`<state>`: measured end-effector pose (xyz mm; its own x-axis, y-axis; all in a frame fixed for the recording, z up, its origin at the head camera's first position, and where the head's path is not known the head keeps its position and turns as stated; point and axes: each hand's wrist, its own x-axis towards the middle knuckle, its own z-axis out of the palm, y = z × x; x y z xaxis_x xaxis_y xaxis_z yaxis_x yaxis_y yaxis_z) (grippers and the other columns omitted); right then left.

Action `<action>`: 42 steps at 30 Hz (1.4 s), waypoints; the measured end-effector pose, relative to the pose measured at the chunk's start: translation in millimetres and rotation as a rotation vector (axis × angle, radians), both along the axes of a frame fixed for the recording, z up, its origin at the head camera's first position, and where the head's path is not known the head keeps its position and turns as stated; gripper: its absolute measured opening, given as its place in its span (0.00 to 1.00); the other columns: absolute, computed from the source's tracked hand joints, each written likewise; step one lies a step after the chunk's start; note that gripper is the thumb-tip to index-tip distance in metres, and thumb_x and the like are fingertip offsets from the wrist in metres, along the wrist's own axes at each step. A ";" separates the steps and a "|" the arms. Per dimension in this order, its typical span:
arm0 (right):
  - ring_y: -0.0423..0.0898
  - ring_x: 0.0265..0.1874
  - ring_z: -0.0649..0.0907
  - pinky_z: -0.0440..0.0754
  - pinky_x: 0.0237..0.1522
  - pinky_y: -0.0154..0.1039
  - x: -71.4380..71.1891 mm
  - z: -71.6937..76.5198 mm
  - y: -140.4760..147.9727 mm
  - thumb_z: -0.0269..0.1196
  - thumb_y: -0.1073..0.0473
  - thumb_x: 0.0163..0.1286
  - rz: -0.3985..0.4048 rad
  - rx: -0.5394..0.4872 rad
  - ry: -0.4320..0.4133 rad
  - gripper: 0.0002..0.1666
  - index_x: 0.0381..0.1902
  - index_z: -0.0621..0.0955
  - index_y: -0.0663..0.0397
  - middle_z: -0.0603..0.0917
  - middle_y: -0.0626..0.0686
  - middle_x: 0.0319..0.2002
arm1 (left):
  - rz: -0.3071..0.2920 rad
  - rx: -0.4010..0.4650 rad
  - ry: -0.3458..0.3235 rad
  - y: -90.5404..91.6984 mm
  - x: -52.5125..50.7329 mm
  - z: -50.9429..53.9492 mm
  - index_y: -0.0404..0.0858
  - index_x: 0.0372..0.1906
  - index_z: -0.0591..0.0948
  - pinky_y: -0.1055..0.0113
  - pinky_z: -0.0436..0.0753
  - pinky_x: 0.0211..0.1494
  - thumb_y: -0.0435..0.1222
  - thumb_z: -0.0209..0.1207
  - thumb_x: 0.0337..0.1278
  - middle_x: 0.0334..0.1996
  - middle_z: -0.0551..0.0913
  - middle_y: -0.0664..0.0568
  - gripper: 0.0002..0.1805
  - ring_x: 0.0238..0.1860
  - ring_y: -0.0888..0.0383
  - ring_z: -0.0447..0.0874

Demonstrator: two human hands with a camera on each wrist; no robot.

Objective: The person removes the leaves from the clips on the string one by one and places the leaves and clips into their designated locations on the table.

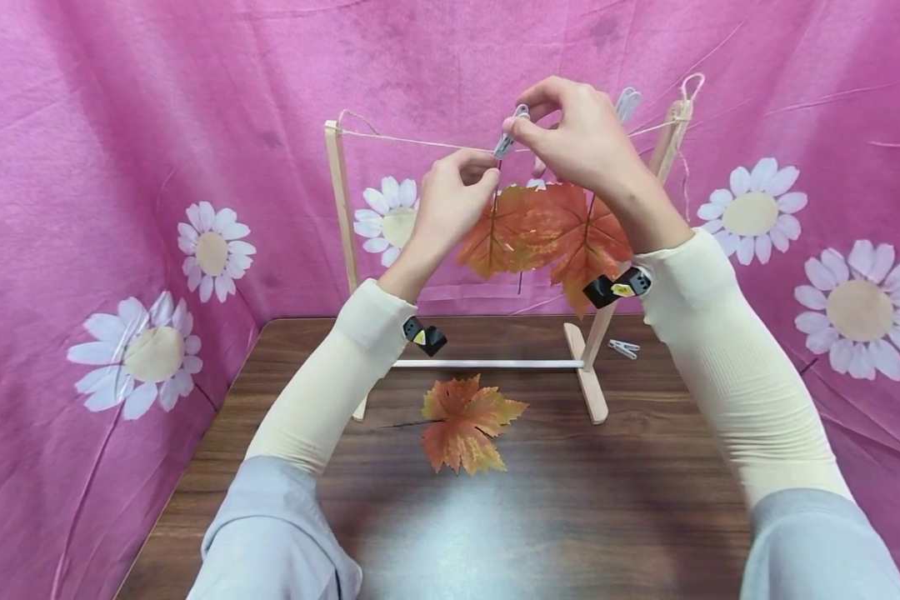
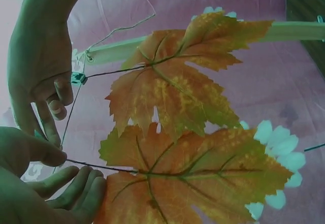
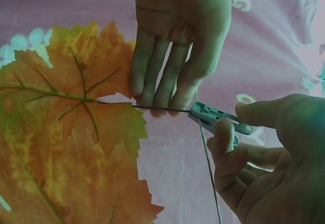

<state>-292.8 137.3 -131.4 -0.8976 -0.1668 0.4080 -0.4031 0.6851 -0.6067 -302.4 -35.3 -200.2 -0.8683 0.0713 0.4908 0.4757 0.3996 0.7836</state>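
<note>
In the head view my left hand [image 1: 453, 196] pinches the thin dark stem of an orange artificial maple leaf [image 1: 492, 237], just below a string [image 1: 420, 142]. My right hand [image 1: 581, 133] pinches the handle ends of a grey clothespin [image 1: 506, 145] between thumb and finger. In the right wrist view, this clothespin [image 3: 208, 113] sits at the string with the stem's tip at its jaws. A second maple leaf [image 2: 177, 76] hangs beside the first, its stem held by another clothespin [image 2: 78, 78] on the string.
The string runs between two wooden posts [image 1: 339, 200] of a stand, joined low by a white rod [image 1: 495, 363]. Another maple leaf [image 1: 461, 425] lies on the brown table [image 1: 570, 517]. A loose clothespin [image 1: 624, 348] lies right of the stand's foot. Pink flowered cloth [image 1: 285, 67] surrounds the table.
</note>
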 end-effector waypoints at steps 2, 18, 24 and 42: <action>0.30 0.18 0.84 0.76 0.19 0.27 -1.1 -1.3 0.1 0.67 0.43 0.75 0.010 -0.026 0.004 0.29 0.66 0.81 0.54 0.87 0.46 0.49 | -0.003 0.008 -0.003 1.7 -1.1 -0.3 0.37 0.56 0.88 0.75 0.81 0.56 0.35 0.62 0.74 0.49 0.93 0.46 0.13 0.52 0.58 0.90; 0.36 0.13 0.81 0.75 0.17 0.28 -3.8 -7.9 2.3 0.73 0.51 0.72 0.053 -0.254 -0.002 0.14 0.50 0.85 0.49 0.86 0.38 0.34 | -0.048 0.209 0.002 8.5 -4.5 -7.3 0.33 0.44 0.88 0.73 0.78 0.37 0.33 0.66 0.71 0.38 0.91 0.38 0.06 0.30 0.64 0.82; 0.36 0.12 0.81 0.73 0.15 0.28 -3.3 -8.6 2.3 0.73 0.53 0.72 0.059 -0.257 0.002 0.12 0.48 0.85 0.48 0.87 0.37 0.32 | -0.042 0.220 -0.006 8.7 -4.0 -7.7 0.32 0.43 0.88 0.73 0.80 0.36 0.32 0.67 0.70 0.33 0.90 0.44 0.06 0.29 0.65 0.81; 0.35 0.11 0.80 0.70 0.14 0.28 -3.3 -7.0 1.5 0.71 0.58 0.72 0.073 -0.283 0.091 0.05 0.40 0.83 0.45 0.85 0.37 0.29 | -0.070 0.261 0.012 7.6 -5.9 -8.6 0.32 0.47 0.86 0.71 0.86 0.44 0.30 0.67 0.69 0.37 0.91 0.43 0.07 0.33 0.62 0.87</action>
